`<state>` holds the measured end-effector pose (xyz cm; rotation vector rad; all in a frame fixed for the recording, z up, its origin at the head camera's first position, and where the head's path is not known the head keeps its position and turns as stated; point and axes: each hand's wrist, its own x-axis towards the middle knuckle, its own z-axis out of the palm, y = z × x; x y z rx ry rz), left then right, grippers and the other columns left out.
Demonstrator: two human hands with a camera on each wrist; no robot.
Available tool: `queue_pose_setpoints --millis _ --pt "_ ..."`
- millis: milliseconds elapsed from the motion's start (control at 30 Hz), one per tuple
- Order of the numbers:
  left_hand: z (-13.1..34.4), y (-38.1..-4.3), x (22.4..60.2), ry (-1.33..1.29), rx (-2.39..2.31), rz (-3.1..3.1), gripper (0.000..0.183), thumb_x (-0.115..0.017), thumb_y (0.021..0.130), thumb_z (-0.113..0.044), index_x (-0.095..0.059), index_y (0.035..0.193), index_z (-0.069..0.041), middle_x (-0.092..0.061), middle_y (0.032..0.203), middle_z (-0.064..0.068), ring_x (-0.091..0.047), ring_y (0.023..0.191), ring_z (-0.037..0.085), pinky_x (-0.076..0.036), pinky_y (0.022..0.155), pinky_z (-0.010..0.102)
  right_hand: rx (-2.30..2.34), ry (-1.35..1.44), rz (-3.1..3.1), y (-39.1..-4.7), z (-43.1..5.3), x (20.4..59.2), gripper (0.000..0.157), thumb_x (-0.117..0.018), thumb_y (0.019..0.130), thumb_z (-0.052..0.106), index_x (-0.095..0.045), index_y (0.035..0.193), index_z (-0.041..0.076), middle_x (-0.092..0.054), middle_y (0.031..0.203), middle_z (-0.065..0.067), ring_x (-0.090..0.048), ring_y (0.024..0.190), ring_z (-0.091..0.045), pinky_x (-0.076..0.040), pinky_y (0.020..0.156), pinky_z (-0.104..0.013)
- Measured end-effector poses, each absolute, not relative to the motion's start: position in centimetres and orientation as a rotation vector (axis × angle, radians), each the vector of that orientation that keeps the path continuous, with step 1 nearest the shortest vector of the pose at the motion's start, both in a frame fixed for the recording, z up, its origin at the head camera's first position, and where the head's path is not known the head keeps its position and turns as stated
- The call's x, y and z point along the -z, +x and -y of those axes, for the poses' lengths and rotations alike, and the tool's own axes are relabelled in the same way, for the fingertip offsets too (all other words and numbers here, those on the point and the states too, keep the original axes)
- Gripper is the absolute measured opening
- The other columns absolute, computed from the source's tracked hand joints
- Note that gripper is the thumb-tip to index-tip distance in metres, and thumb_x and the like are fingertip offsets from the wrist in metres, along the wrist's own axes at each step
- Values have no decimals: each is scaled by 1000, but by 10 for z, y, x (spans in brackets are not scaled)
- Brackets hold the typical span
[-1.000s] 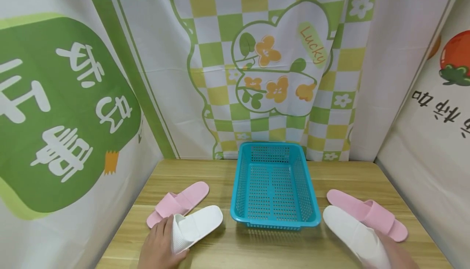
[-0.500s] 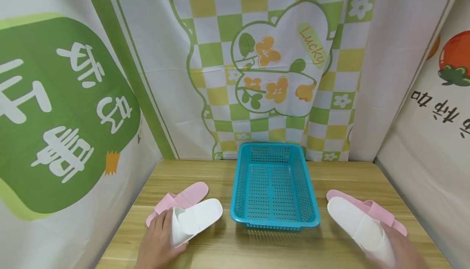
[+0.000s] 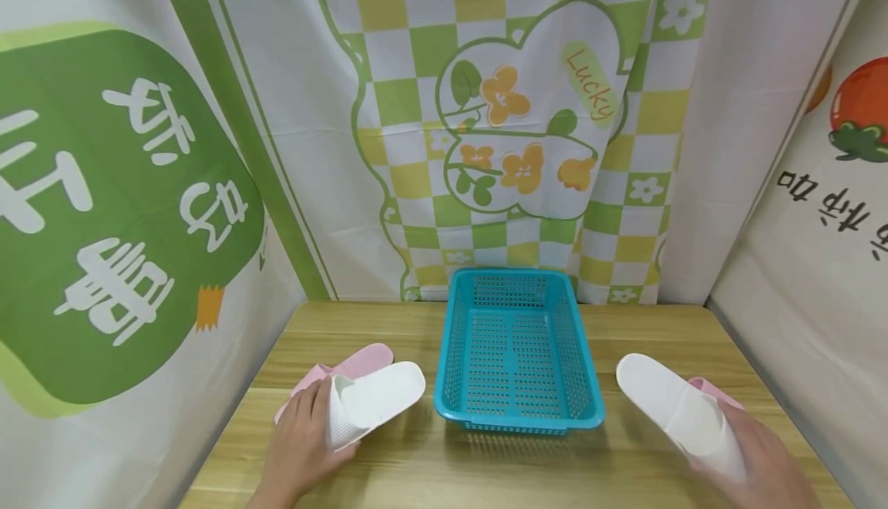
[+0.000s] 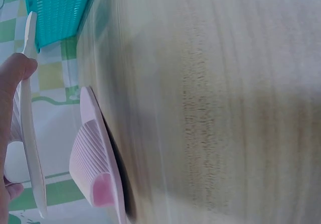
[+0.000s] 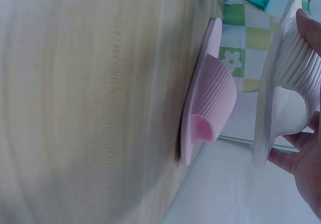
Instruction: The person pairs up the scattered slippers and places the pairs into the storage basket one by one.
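My left hand (image 3: 302,433) grips a white slipper (image 3: 385,395) by its strap end, and the left wrist view shows that slipper (image 4: 31,133) held above the table. Just behind it a pink slipper (image 3: 368,360) lies on the wood, partly covered in the head view. On the right side, my right hand (image 3: 759,459) holds another white slipper (image 3: 652,389) around its strap. In the right wrist view this white slipper (image 5: 288,78) is raised clear of the tabletop, beside a second pink slipper (image 5: 208,96) resting there; the head view mostly hides that pink one.
A turquoise perforated basket (image 3: 512,414) with nothing in it stands at the middle back of the wooden table (image 3: 486,478). Printed cloth walls (image 3: 513,247) close in the back and both sides.
Both white slippers have moved a little away from me, toward the back of the table. The right one now covers most of the pink slipper behind it. The basket has stayed put.
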<state>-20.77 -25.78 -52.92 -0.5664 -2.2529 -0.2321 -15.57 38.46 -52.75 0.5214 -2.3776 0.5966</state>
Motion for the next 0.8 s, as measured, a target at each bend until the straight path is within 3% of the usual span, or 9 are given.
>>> queue_pose_setpoints --millis 100,200,300,500,633,733,800 --pt "257 -210 526 -576 227 2256 97 -78 48 -41 -52 123 15 -56 109 28 -56 95 42 -46 85 51 -588 520 2400 -158 -383 522 110 -93 52 28 -42 147 6 -49 143 -3 -44 115 -1 -26 87 -10" --pt "256 -211 523 -587 219 2248 97 -77 49 -41 -53 123 15 -56 110 28 -55 98 42 -45 88 51 -550 422 2429 -157 -380 519 113 -94 50 31 -41 148 12 -53 138 -3 -47 109 -11 -29 83 -20" --pt "255 -214 520 -602 218 2229 96 -76 49 -42 -53 122 16 -57 111 28 -55 101 42 -45 90 51 -516 382 2421 -158 -377 516 112 -94 47 31 -44 145 9 -57 127 -12 -50 101 -27 -29 81 -24" --pt "252 -217 515 -610 202 2213 95 -74 50 -43 -53 122 15 -57 111 28 -55 104 44 -47 89 53 -482 427 2350 -161 -377 512 114 -93 43 33 -45 140 -2 -57 117 -21 -51 97 -36 -16 92 -8" --pt "251 -219 512 -616 191 2206 95 -75 50 -43 -54 122 15 -58 109 27 -57 101 45 -49 86 54 -466 484 2292 -166 -378 509 107 -85 58 56 -47 139 -3 -57 120 -23 -51 99 -37 -15 97 -7" --pt "250 -222 510 -630 190 2197 95 -76 49 -43 -54 121 15 -58 109 27 -57 98 45 -49 86 53 -428 538 2226 -171 -378 506 102 -66 72 74 -51 135 -5 -57 121 -23 -51 100 -38 -17 102 -9" --pt "249 -225 507 -638 190 2194 96 -76 48 -43 -54 122 15 -58 109 26 -57 97 44 -49 86 52 -399 570 2189 -174 -378 503 99 -56 77 76 -53 133 -6 -58 120 -23 -51 101 -38 -18 105 -11"
